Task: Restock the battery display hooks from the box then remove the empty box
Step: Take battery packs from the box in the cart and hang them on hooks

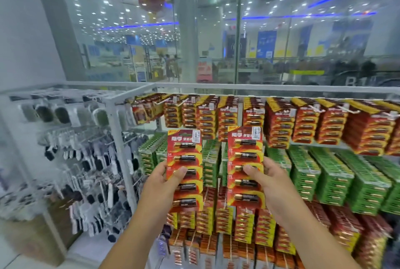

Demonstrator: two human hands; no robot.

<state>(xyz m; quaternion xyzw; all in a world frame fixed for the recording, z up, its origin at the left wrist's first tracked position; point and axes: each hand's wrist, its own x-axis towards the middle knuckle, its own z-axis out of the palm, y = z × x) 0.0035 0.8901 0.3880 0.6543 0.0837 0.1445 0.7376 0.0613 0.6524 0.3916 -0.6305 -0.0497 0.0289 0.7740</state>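
My left thumb point(180, 171) presses flat on the front of one red battery card point(185, 169), about halfway down; the other fingers are curled behind it, out of sight, so I cannot tell how they lie. My right thumb point(249, 169) does the same on a second red battery card point(245, 166), fingers wrapped round its right edge. Both cards are pinched, upright, print facing me, side by side and apart.

My left hand point(164, 179) and right hand point(270, 179) hold the cards up in front of the display, between the top row of red packs point(279, 121) and the green packs point(320, 173) below. Each card carries a column of cells and a price sticker at its top corner.

Top hooks point(313, 107) look nearly full; white hook tips just show past the front packs. The box is not in view.

Risks, as I judge them:
- A mid-card pinch leaves the hang hole far from my grip; the top may flex and miss the hook tip.
- Crowded hooks leave little bare wire, so a card could sit on the very end and slide off.
- Working both hands at once splits attention; one card may knock neighbouring packs loose.
- Similar red designs hang close together, so hanging on the wrong hook is easy.
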